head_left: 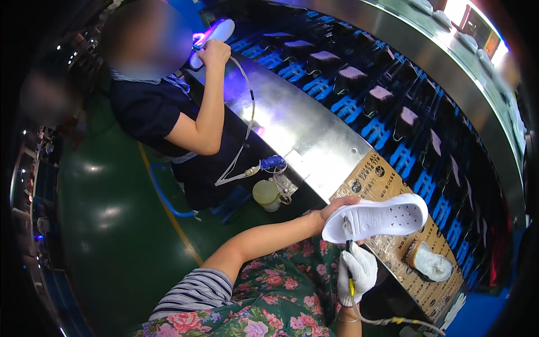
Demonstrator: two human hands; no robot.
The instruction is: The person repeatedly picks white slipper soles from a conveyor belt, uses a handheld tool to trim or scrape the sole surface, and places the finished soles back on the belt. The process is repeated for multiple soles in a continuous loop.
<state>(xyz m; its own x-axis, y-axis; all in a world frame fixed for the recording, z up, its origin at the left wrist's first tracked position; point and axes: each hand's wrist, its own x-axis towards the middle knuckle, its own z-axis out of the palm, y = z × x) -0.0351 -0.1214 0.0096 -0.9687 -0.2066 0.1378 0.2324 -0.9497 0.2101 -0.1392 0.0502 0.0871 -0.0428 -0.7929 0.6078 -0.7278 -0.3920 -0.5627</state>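
Bare left forearm (278, 237) extends from a bent elbow (230, 254); left hand (332, 211) grips, thumb (351, 200) uppermost. White-gloved right hand (358, 274) holds fingers (349, 260) curled.

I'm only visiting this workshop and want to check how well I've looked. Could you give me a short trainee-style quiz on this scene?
1. Multiple choice: who or what grips the brush?
A) the bare left hand
B) the gloved right hand
C) the co-worker's hand

2. True or false: the brush is in the half of the white shoe sole away from the small dark holes.

3. Fill in: the container with white contents rests on printed brown ____.

Key:
1. B
2. True
3. cardboard
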